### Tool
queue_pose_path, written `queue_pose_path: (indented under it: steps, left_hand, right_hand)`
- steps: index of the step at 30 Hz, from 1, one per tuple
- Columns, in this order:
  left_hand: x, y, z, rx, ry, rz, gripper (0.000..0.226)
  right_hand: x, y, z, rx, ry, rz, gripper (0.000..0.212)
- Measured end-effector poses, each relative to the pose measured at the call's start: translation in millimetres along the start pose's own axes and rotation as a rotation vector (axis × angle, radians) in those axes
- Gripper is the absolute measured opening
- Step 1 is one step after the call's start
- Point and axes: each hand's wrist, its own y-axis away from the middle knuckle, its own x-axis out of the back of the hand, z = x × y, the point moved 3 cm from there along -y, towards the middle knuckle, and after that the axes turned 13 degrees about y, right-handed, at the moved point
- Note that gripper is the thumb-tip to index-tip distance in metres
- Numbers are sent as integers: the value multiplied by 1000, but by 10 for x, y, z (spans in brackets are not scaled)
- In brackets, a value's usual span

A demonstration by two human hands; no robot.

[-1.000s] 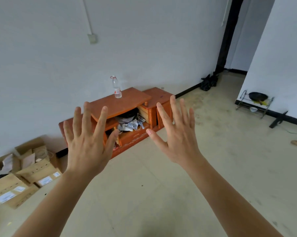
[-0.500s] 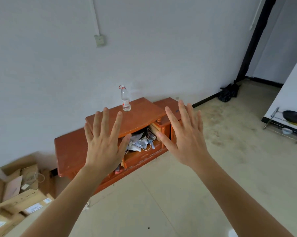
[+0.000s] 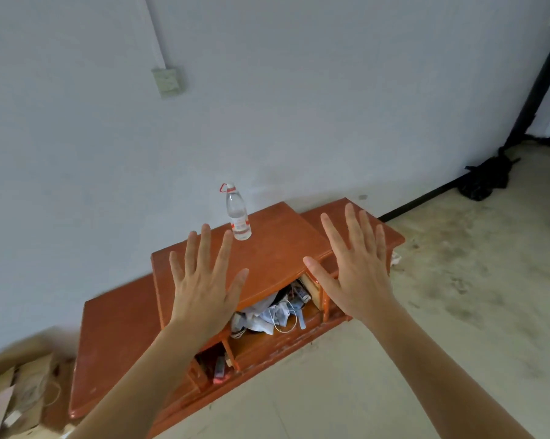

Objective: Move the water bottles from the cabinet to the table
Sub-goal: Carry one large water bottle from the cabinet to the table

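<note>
A clear water bottle with a red cap ring and red label stands upright on the raised middle top of a low orange wooden cabinet against the white wall. My left hand is held out flat with fingers spread, just in front of and below the bottle, empty. My right hand is spread the same way to the bottle's right, over the cabinet's right part, also empty. Neither hand touches the bottle. No table is in view.
The cabinet's open shelf holds crumpled bags and white cables. Cardboard boxes lie on the floor at the lower left. A black bag sits by the wall at the right. A wall socket hangs above.
The view has closed in on the cabinet, which now looks larger and nearer. Both hands stay spread and empty, now reaching over the cabinet top close to the bottle.
</note>
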Motion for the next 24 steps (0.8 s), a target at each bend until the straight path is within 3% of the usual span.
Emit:
queue_pose_path:
  steps: [4,12,19,24]
  left_hand:
    - [-202,-839,-179,78,-24,5,72]
    - [-798,-1851,-1084,236,-33,11,72]
    - [-1240,-3182,-2073,289,21,21,73]
    - [-1499,-4023,-2418,272,43,5,71]
  right_hand:
    - [-458,-1148,120,74,-36,-80,81]
    - [-1590,-2602,-153,203,-65,-195,85]
    - [-2547,-3905,-677,212,-92,-240,86]
    - [-3056,-4542,-836,207,-103,-257,87]
